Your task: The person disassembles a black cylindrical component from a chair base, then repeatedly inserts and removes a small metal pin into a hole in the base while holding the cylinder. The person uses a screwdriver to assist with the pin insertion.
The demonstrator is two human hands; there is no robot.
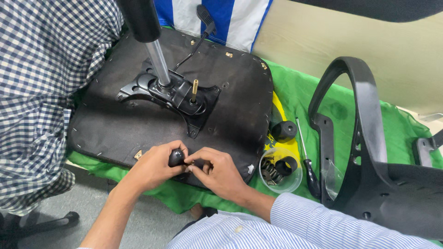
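Green cloth [295, 92] covers a worktable; an upturned black chair seat [230, 115] lies on it, underside up, staples along its edge. All places below are given from the seat.

- Centre of seat: black metal mechanism plate [168, 94] with a steel gas cylinder [159, 62] standing up from it; a brass stud [194, 90] stands on the plate just right of the cylinder. A black lever [203, 20] runs from the plate toward the far edge.
- Near edge of seat: both hands meet here, touching each other.
 - Left hand [154, 166]: fingers curled tight round a small black knob [176, 157], clamped on it. Knob sits over the seat's near edge.
 - Right hand [217, 170]: thumb and fingers pinched together against the knob's right side, on a small part; a speck of brass shows at the fingertips. What it is, cannot tell.
- Just off the seat's right edge: black caster [284, 131] on the cloth; nearer, a clear plastic cup [279, 177] holding dark parts and screws; a screwdriver [307, 157] with black handle lies beside both.
- Further right of seat: black chair back [369, 138] lying on the cloth.
- Left of seat: another person in a checked shirt [41, 92], close against the seat's left edge.
- Beyond the far edge: blue-and-white striped cloth [221, 18].
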